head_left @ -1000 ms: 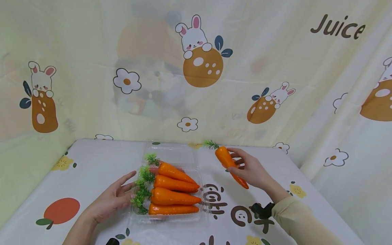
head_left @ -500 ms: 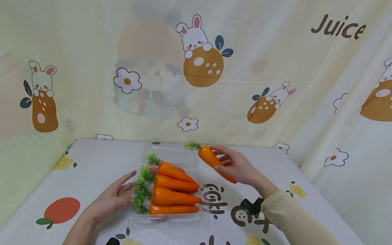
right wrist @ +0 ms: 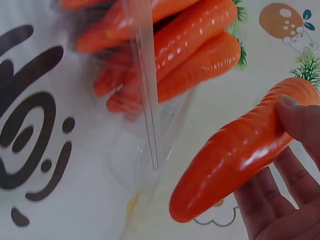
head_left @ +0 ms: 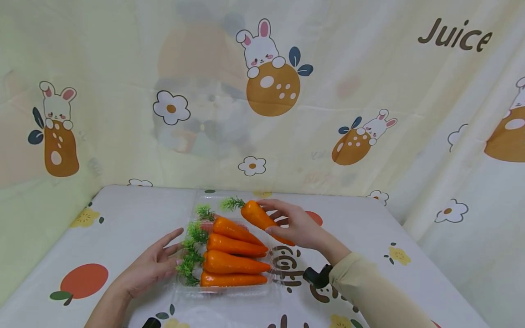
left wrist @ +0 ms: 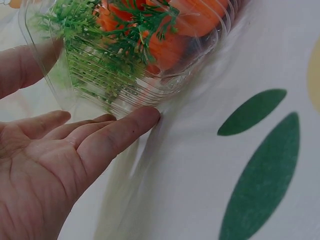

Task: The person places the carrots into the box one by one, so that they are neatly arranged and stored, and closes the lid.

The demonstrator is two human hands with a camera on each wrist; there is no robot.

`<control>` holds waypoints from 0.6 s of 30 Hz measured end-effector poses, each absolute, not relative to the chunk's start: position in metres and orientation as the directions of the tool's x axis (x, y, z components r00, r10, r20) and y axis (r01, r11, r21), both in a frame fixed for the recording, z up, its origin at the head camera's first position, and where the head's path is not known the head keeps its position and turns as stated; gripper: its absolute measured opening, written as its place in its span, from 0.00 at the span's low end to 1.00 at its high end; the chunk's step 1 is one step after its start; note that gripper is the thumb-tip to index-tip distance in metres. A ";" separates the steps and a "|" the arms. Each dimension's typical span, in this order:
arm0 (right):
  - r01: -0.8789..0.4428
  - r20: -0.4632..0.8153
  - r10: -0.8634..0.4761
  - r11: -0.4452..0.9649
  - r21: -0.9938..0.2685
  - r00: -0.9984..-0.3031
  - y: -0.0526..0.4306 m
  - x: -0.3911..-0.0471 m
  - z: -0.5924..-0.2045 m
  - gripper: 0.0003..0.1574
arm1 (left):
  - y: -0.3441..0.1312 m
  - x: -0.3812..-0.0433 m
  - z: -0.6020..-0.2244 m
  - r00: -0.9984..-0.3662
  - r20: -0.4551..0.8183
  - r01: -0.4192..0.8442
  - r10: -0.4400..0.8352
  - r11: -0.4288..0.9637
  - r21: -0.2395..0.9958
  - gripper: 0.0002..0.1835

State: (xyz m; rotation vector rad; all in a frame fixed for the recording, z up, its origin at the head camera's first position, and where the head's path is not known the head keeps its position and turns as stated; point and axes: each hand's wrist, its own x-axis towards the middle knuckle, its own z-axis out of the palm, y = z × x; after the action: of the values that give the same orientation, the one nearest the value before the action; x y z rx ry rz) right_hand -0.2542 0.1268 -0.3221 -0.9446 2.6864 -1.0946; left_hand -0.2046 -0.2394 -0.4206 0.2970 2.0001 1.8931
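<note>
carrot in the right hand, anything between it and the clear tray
Nothing visible blocks it. The carrot, held in the right hand, is above the clear tray's far edge. Four carrots already fill most of the tray.

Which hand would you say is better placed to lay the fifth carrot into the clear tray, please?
Probably the right hand: its grip already holds the loose carrot above the clear tray's far edge. The left hand lies open, fingertips against the tray's leafy end.

Orange carrot (head_left: 258,217) held tilted (green-topped)
</note>
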 end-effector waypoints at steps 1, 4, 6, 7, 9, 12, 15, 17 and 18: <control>-0.511 0.136 -0.582 0.549 -0.662 -0.801 0.125 -0.254 -0.323 0.38 | -0.239 -0.205 -0.421 -0.910 -0.121 -0.099 0.397 0.076 0.992 0.48; -0.513 0.125 -0.598 0.539 -0.668 -0.792 0.118 -0.254 -0.325 0.38 | -0.239 -0.205 -0.420 -0.909 -0.119 -0.098 0.400 0.072 0.993 0.48; -0.511 0.118 -0.604 0.534 -0.674 -0.788 0.115 -0.254 -0.327 0.38 | -0.240 -0.205 -0.420 -0.907 -0.115 -0.097 0.406 0.065 0.993 0.49; -0.506 0.112 -0.605 0.534 -0.677 -0.788 0.113 -0.253 -0.327 0.38 | -0.240 -0.205 -0.420 -0.906 -0.115 -0.098 0.408 0.062 0.993 0.49; -0.495 0.102 -0.604 0.532 -0.687 -0.790 0.109 -0.253 -0.328 0.38 | -0.240 -0.205 -0.420 -0.906 -0.114 -0.097 0.408 0.061 0.993 0.49; -0.473 0.077 -0.606 0.529 -0.705 -0.792 0.104 -0.251 -0.329 0.38 | -0.240 -0.205 -0.420 -0.907 -0.112 -0.095 0.405 0.062 0.994 0.49; -0.484 0.077 -0.630 0.506 -0.714 -0.773 0.100 -0.250 -0.330 0.38 | -0.240 -0.205 -0.420 -0.908 -0.105 -0.088 0.405 0.061 0.994 0.49; -0.495 0.078 -0.647 0.494 -0.715 -0.758 0.097 -0.250 -0.331 0.38 | -0.240 -0.206 -0.421 -0.905 -0.097 -0.081 0.413 0.055 0.995 0.49; -0.499 0.078 -0.654 0.489 -0.716 -0.752 0.095 -0.249 -0.332 0.38 | -0.240 -0.206 -0.421 -0.904 -0.092 -0.077 0.419 0.053 0.996 0.49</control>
State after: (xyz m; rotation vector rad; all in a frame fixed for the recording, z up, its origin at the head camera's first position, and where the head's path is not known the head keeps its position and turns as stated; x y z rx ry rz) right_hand -0.2494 0.0955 -0.3317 -0.9932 2.5275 -1.1137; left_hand -0.2060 -0.2404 -0.4207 0.3436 1.9811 1.9112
